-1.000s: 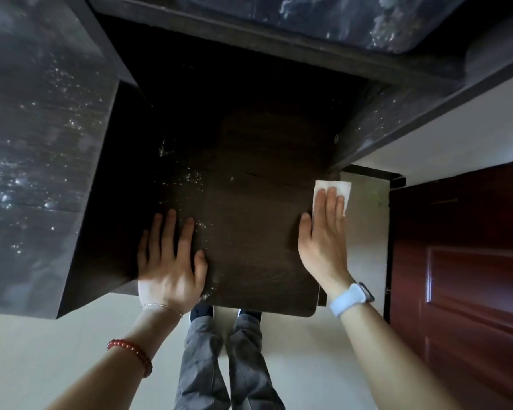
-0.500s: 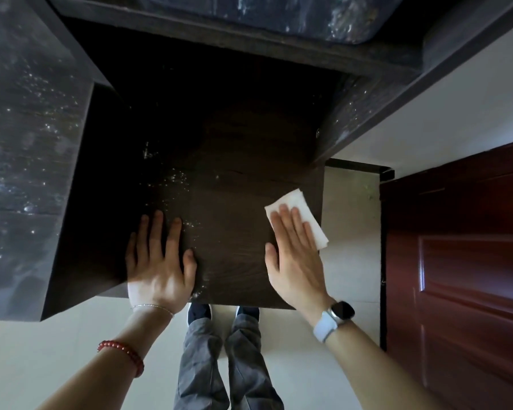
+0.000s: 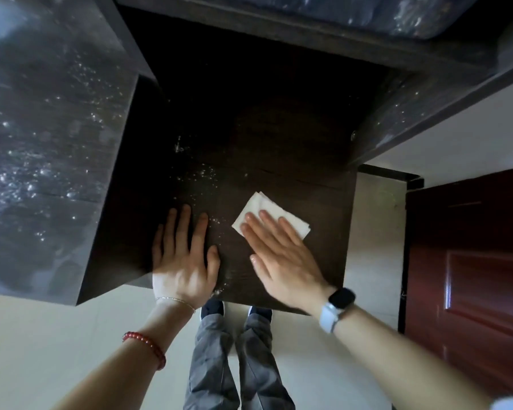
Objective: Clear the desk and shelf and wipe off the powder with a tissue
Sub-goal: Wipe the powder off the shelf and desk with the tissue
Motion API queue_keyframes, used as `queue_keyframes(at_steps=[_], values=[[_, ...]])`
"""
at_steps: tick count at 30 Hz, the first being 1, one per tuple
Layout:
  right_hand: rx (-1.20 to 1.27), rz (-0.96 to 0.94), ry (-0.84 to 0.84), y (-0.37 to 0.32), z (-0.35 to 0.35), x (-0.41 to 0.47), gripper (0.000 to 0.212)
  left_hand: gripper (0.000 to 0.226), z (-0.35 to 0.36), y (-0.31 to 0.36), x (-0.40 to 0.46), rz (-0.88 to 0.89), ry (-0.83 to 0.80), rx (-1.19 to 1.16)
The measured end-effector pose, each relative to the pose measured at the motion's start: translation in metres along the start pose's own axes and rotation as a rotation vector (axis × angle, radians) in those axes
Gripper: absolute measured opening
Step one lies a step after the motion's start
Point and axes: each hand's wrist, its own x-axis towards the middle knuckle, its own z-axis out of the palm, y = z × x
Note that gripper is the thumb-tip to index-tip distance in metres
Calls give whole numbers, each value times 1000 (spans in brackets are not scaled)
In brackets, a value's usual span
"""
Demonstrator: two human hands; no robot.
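A dark wooden desk surface [image 3: 293,161] lies below me, with white powder [image 3: 202,176] scattered on its left part. My right hand [image 3: 282,255] presses flat, fingers straight, on a folded white tissue [image 3: 267,208] near the middle of the desk. My left hand [image 3: 184,258] rests flat on the desk's front left, fingers straight, beside the powder specks. More powder [image 3: 219,288] shows along the front edge by my left thumb.
A dusty dark shelf panel [image 3: 48,137] stands at the left and another shelf board [image 3: 427,108] runs along the upper right. A red-brown door [image 3: 471,261] is at the right. Pale floor and my legs [image 3: 237,359] show beneath the desk's edge.
My right hand has slid the tissue leftward from the desk's right edge toward the middle, closer to my left hand. My left hand has stayed in place.
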Motion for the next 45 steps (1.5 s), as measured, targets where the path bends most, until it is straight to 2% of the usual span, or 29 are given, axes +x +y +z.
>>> queue_keyframes(at_steps=[2, 5, 7, 9, 12, 14, 17, 20, 25, 33, 36, 45], values=[[-60, -19, -38, 25, -14, 22, 52, 54, 0, -1, 0, -2, -5, 3], [42, 334, 72, 57, -36, 88, 52, 54, 0, -1, 0, 7, -6, 12], [87, 466, 113, 57, -44, 128, 53, 53, 0, -2, 0, 14, 4, 11], [44, 336, 85, 39, -39, 134, 52, 53, 1, -3, 0, 27, 11, 2], [-25, -136, -43, 4, -23, 86, 54, 54, -1, -3, 0, 31, 6, -18], [-27, -239, -132, 12, -27, 66, 53, 55, 0, -3, 0, 33, 2, -17], [-10, -2, -96, 40, -44, 104, 53, 54, 0, -3, 0, 32, 24, -17], [86, 246, -24, 35, -51, 154, 51, 53, 2, -3, 0, 35, 46, -30], [43, 111, 27, -16, -33, 165, 57, 53, 4, -4, 0, 45, 56, -34], [-19, 11, 10, -15, -42, 157, 56, 52, 7, -6, -1, 54, 88, -79], [55, 25, 34, -22, -38, 155, 52, 51, 7, -8, -2, 62, 126, -103], [-44, 111, 43, -36, -34, 169, 60, 47, 1, -11, -5, 27, 213, -211]])
